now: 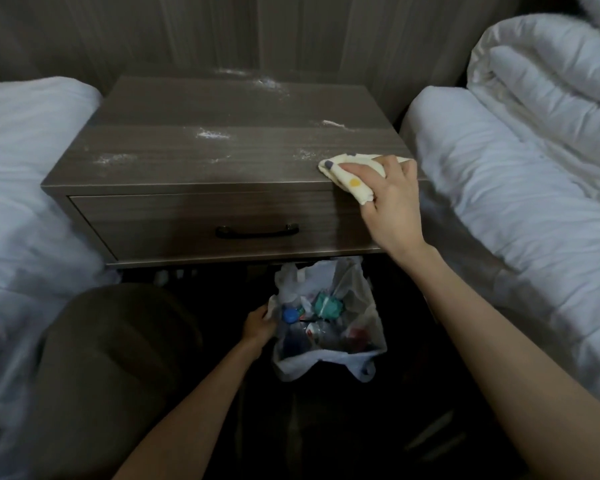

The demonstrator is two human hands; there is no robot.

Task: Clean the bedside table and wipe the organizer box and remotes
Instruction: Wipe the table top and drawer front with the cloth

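Observation:
The brown wooden bedside table (194, 157) stands between two beds, its top dusted with patches of white powder (212, 134). My right hand (390, 199) grips a pale yellow dotted cloth (349, 176) at the table's front right corner. Below the table, my left hand (258, 323) holds the left rim of a white plastic trash bag (326, 323) filled with bottles and wrappers. No organizer box or remotes are in view.
The table has one drawer with a dark handle (257, 231). White bedding (25, 174) lies close on the left and a folded white duvet (541, 140) on the right. My knee (108, 358) is at the lower left. The floor under the table is dark.

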